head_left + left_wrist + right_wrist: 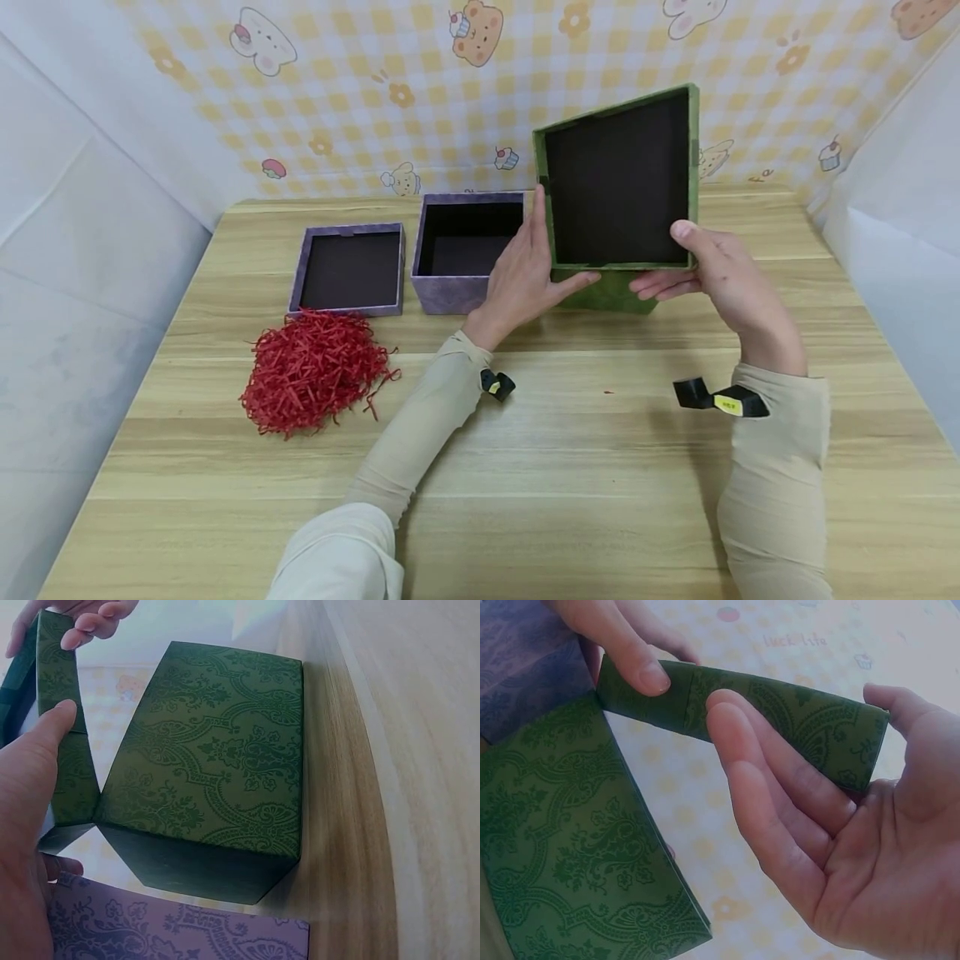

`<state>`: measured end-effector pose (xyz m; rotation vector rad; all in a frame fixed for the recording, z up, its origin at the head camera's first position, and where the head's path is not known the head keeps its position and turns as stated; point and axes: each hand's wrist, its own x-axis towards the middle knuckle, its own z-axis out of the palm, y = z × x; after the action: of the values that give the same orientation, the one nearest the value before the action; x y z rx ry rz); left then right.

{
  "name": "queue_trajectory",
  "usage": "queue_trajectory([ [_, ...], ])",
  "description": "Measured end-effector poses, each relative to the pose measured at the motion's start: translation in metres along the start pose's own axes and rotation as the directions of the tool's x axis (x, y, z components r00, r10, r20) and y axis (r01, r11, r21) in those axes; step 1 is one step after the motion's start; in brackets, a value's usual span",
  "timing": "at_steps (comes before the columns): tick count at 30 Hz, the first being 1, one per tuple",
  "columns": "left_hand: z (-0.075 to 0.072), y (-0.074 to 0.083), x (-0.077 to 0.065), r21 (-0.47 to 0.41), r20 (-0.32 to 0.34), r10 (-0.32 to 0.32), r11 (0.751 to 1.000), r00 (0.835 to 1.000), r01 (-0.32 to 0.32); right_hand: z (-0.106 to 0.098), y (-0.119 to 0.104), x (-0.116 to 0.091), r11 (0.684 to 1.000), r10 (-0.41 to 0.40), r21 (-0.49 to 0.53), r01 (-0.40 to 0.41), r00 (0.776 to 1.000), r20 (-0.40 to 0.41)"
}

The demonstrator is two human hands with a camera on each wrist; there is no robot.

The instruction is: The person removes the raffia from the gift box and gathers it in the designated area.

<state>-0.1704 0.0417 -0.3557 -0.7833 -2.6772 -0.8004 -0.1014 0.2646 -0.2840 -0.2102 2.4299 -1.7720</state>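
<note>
Right hand [731, 279] has its thumb over the rim of a green lid [618, 183] with fingers tucked underneath, so it's gripping the lower right corner. Left hand [525, 271] is clamped on the other lower corner, thumb below, fingers up the side. The lid's tilted, lined inside facing us, held right by the top of the green box [611, 292]; can't tell if they touch.

What could bite you here, imo: both hands hold low, so the top could tip if the right thumb slips. A crooked lid could also snag a box corner and shove the box. And the left hand's so close to the purple box [450, 293] that a careless elbow or knuckle might nudge it.

Containers, near to far on the counter [562, 467]: the loose red shredded paper [311, 371] isn't inside anything, just heaped against the front of the purple lid [356, 271], which shows its dark lining. Behind, the purple box stands open, only dark lining visible. The green box's inside is hidden by its lid.
</note>
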Motion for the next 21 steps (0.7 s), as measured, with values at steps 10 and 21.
queue_trajectory([
  [10,0.0004,-0.0003,0.0002,-0.028,-0.044,-0.003,1.000,0.999,0.002,-0.0034,0.0042,0.0034,0.970,-0.077,0.237,0.057,0.994,0.076],
  [21,-0.0053,0.0016,-0.0008,-0.195,-0.038,-0.054,0.980,0.998,0.045,-0.0064,0.0094,0.0049,0.947,-0.140,0.308,0.095,0.982,0.127],
])
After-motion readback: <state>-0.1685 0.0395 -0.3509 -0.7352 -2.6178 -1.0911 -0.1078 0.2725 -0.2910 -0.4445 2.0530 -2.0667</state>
